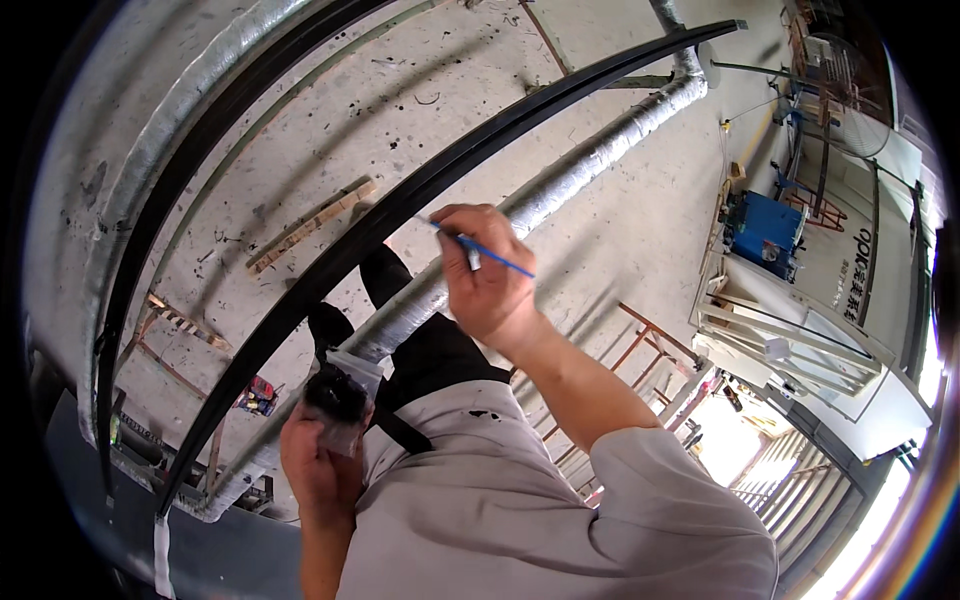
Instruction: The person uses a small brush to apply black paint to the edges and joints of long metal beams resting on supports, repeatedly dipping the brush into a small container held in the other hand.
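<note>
My right hand point(487, 285) is closed around a thin blue-handled brush point(508, 263). The brush's tip points up and left, close to a long black bar point(440, 178); I cannot tell whether it touches. Lower down, my left hand point(315, 468) grips a clear plastic cup point(362, 368) with a glossy black substance in it. The bar runs on a slant from lower left to upper right, in front of my body. Beneath my right hand passes a pipe-like rail point(560, 192) in silvery wrapping.
Another black bar point(165, 200) lies farther left, beside a second wrapped rail point(150, 150). Wooden strips point(312, 225) and a red-and-black tool point(260, 394) are on the spotted floor. At right stand a blue box point(762, 228), a fan point(845, 85) and a white frame rack point(785, 335).
</note>
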Action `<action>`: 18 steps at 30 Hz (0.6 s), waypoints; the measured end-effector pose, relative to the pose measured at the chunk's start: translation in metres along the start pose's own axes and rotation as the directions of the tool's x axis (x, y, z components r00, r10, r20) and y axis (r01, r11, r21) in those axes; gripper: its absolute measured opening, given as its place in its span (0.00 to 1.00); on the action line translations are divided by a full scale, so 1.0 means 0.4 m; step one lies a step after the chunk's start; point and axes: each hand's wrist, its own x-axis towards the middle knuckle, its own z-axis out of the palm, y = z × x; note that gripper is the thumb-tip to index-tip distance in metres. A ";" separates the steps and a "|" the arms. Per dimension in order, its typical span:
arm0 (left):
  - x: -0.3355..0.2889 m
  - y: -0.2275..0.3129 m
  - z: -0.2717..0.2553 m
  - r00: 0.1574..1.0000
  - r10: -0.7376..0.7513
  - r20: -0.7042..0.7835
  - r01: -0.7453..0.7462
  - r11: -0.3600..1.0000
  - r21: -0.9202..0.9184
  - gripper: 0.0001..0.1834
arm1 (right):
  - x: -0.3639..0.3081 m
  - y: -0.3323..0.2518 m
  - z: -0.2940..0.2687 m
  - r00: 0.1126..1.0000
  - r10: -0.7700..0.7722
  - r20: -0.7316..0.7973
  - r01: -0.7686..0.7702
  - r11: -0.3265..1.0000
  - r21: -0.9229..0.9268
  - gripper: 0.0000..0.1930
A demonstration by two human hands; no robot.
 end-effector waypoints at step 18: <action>0.021 -0.012 0.083 0.987 -0.058 -0.147 0.055 0.998 -0.027 0.23 | 0.147 0.285 -0.155 0.968 0.045 -0.246 -0.088 0.982 -0.168 0.07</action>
